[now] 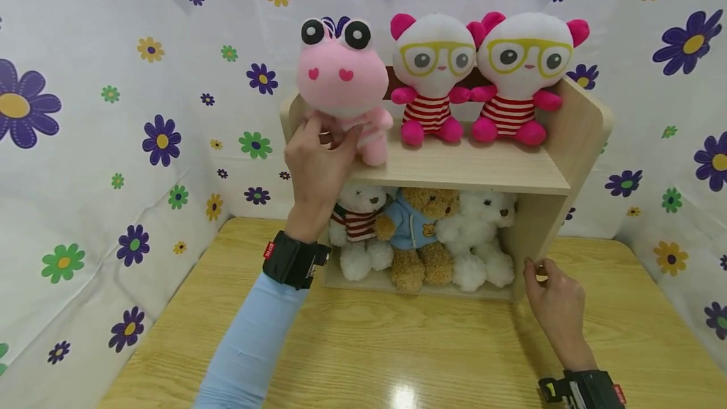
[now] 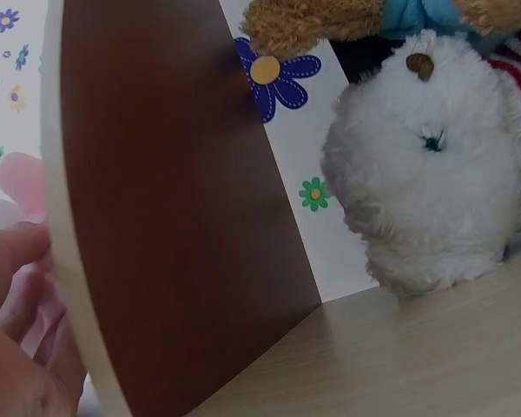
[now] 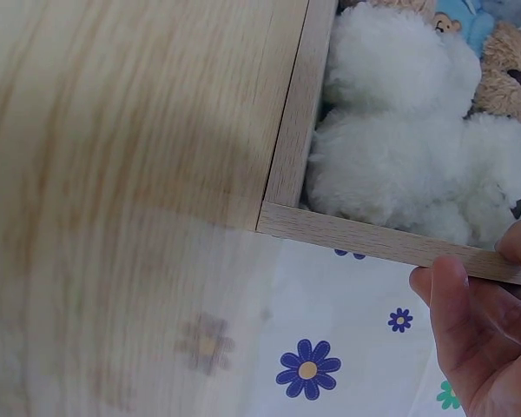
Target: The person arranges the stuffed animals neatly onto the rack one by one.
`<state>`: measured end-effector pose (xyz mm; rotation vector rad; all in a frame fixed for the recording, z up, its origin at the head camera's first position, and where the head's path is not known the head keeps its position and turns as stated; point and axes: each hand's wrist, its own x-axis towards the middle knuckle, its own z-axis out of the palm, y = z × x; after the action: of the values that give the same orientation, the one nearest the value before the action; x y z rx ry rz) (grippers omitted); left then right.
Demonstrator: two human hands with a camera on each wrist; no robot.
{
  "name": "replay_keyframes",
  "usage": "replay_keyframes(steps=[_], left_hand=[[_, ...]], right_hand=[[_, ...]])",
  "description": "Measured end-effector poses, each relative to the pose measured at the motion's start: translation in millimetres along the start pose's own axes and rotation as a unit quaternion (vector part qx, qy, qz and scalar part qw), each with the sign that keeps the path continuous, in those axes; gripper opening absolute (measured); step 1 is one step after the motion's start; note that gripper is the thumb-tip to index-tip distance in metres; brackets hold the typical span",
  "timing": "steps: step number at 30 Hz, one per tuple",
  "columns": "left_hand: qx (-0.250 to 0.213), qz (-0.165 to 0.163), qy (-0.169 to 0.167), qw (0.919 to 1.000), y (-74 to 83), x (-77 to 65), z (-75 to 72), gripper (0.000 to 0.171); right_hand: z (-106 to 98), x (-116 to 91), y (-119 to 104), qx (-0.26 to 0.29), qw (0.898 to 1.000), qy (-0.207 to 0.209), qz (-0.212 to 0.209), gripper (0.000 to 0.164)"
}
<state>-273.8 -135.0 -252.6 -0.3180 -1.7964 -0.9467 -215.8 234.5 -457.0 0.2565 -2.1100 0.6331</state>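
A pink plush toy [image 1: 342,84] with big black eyes and heart-shaped nostrils sits at the left end of the shelf unit's upper board [image 1: 449,166]. My left hand [image 1: 319,160] grips its lower body, fingers and thumb curled against it. Part of the toy's belly and legs is hidden behind that hand. Low on the right, my right hand [image 1: 558,302] pinches the front edge of the wooden shelf unit's side panel [image 1: 539,219]. In the right wrist view, fingertips lie on both faces of that panel edge [image 3: 382,243].
Two panda plush toys with yellow glasses, one [image 1: 434,59] beside the other [image 1: 525,59], sit on the upper board. Below are a striped-sweater bear [image 1: 359,226], a brown bear [image 1: 417,226] in blue and a white bear [image 1: 477,232]. The unit stands on a wooden table [image 1: 397,346] against flowered cloth.
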Motion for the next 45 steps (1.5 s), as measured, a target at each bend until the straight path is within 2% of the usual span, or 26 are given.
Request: replay_keyframes(steps=[3, 7, 10, 15, 19, 26, 28, 30, 35, 45], left_hand=[[0.049, -0.023, -0.018, 0.9984, 2.3, 5.1, 6.4, 0.030], [0.086, -0.059, -0.055, 0.9930, 7.5, 13.0, 14.5, 0.032], [0.087, -0.080, -0.075, 0.9902, 7.8, 19.3, 19.9, 0.033], [0.099, -0.101, -0.087, 0.9861, 2.1, 26.1, 24.6, 0.033], [0.098, -0.117, -0.100, 0.9832, 0.2, 28.5, 25.2, 0.034], [0.089, -0.138, -0.141, 0.9763, 1.9, 29.7, 25.5, 0.040], [0.087, -0.137, -0.145, 0.9761, 1.8, 29.3, 26.0, 0.040], [0.087, -0.117, -0.145, 0.9787, 0.9, 28.9, 27.6, 0.037], [0.095, -0.074, -0.164, 0.9790, 0.1, 28.1, 31.2, 0.032], [0.089, -0.066, -0.226, 0.9677, -1.1, 26.7, 27.3, 0.041]], right_hand=[[0, -1, 0, 0.002, 1.000, -0.001, -0.001, 0.012], [-1, -1, 1, 0.002, 1.000, 0.001, -0.001, 0.011], [0, -1, 1, 0.000, 1.000, 0.001, 0.000, 0.011], [1, -1, -1, 0.000, 1.000, -0.005, 0.006, 0.011], [1, 0, -1, 0.001, 1.000, -0.006, 0.015, 0.011], [2, -1, 1, -0.009, 1.000, -0.005, 0.008, 0.012], [1, -2, 1, -0.011, 1.000, -0.004, 0.006, 0.013], [1, -2, 1, -0.011, 1.000, -0.004, 0.005, 0.013], [2, -1, -1, -0.006, 1.000, -0.007, 0.010, 0.012], [2, -3, 0, -0.008, 1.000, 0.002, 0.003, 0.011]])
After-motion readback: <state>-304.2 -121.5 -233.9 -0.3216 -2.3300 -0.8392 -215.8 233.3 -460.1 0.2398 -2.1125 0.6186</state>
